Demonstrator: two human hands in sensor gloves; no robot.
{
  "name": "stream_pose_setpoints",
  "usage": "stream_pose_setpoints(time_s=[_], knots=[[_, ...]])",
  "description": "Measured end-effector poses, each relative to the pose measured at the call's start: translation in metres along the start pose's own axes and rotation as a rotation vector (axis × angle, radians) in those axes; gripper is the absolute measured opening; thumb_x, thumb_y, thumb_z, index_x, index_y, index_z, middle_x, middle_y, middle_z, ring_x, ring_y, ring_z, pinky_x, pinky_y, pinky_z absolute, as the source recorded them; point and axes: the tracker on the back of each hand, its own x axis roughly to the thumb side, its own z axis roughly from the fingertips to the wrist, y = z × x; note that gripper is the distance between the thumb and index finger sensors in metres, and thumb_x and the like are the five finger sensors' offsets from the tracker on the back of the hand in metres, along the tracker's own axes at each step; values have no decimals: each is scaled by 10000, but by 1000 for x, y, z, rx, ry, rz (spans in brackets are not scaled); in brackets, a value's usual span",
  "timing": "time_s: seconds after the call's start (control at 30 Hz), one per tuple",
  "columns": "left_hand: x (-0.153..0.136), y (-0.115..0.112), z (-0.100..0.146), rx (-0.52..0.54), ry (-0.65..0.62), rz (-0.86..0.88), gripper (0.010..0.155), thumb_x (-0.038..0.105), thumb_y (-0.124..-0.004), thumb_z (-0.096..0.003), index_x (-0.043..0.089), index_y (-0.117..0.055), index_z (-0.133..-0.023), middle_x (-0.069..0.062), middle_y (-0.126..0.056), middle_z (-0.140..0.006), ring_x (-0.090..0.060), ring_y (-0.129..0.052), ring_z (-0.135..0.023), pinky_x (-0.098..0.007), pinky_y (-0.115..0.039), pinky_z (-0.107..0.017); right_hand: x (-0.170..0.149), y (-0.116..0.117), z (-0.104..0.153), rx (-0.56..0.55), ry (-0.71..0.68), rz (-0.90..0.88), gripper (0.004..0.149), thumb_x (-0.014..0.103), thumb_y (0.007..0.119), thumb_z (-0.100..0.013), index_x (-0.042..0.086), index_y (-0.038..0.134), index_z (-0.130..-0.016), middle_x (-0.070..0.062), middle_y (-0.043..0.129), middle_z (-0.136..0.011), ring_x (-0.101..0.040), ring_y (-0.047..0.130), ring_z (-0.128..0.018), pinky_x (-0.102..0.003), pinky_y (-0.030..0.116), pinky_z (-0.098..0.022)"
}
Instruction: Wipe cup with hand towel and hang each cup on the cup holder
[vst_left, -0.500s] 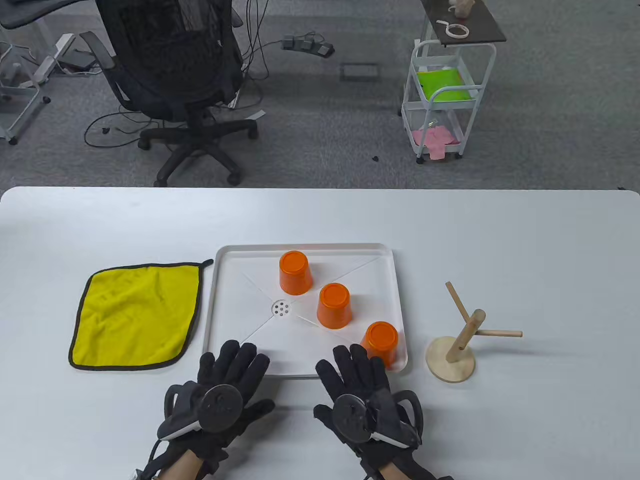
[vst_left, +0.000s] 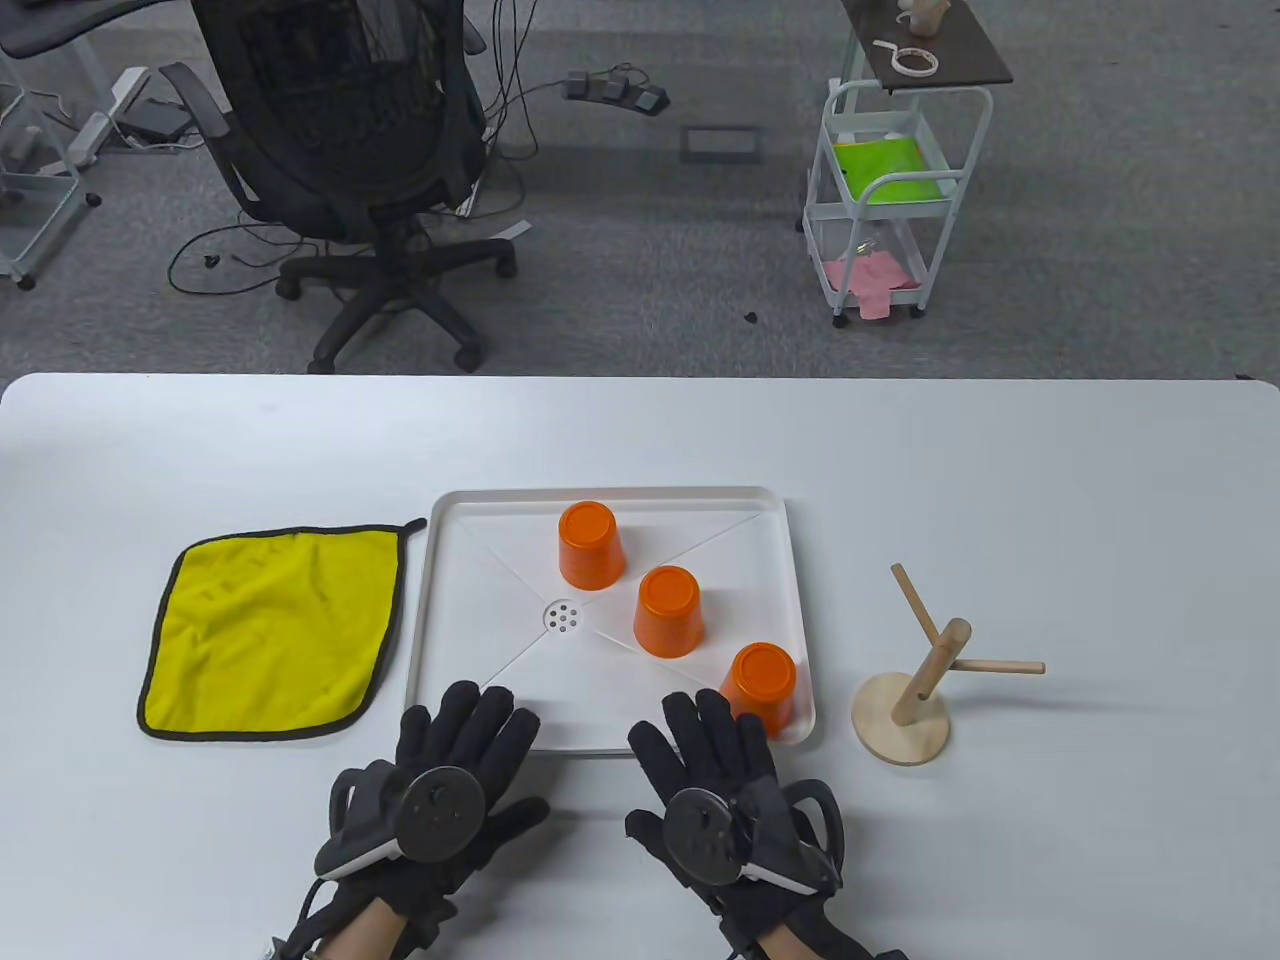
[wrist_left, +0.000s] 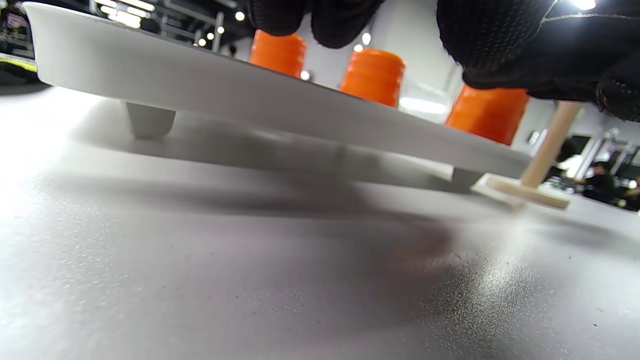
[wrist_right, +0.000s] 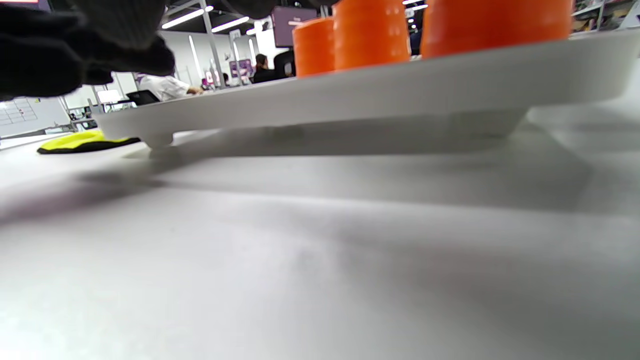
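Tray (vst_left: 440, 600) holds three upturned orange cups (vst_left: 668, 612).

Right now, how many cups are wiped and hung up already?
None yet. All three orange cups stand upside down in the white tray. The wooden cup holder has bare pegs, and the yellow towel lies flat on the table. Nothing is in hand: the left hand and right hand rest open near the tray. All the wiping and hanging is left.
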Motion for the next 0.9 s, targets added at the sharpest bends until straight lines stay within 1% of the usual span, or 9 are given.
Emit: stream_pose_setpoints(time_s=[0.37,0.53,0.73,0.8,0.9], knots=[[0,0,0,2,-3,-1,758,660,-590,-568,311,-328,-1188,-76,-277,-1288,-397,-145,-1157,-697,-216,-745,3,1,0,14,-10,11,729,598,582,-541,302,341,-1162,-155,252,-1220,-422,171,-1087,-603,233,-755],[0,0,0,4,-7,1,754,655,-591,-570,309,-331,-1187,-76,-280,-1287,-399,-149,-1156,-695,-222,-745,5,-2,2,-17,-11,23,727,597,583,-542,305,342,-1162,-148,252,-1221,-415,176,-1091,-600,239,-760],[1,0,1,11,-18,7,752,652,-592,-571,307,-334,-1187,-80,-286,-1287,-400,-152,-1155,-694,-226,-746,10,-21,5,-109,17,50,727,601,581,-549,323,327,-1170,-135,240,-1236,-407,172,-1108,-598,247,-779],[0,0,1,12,-21,8,750,652,-590,-572,307,-332,-1187,-79,-285,-1287,-400,-152,-1156,-694,-226,-746,7,-30,4,-134,48,52,729,602,584,-552,320,327,-1173,-140,241,-1239,-417,175,-1109,-603,251,-781],[1,0,1,14,-27,16,750,650,-592,-572,306,-336,-1187,-83,-288,-1286,-402,-156,-1155,-694,-229,-745,-5,-50,-3,-190,124,50,733,599,596,-555,311,335,-1176,-149,253,-1239,-441,198,-1107,-613,281,-777]])
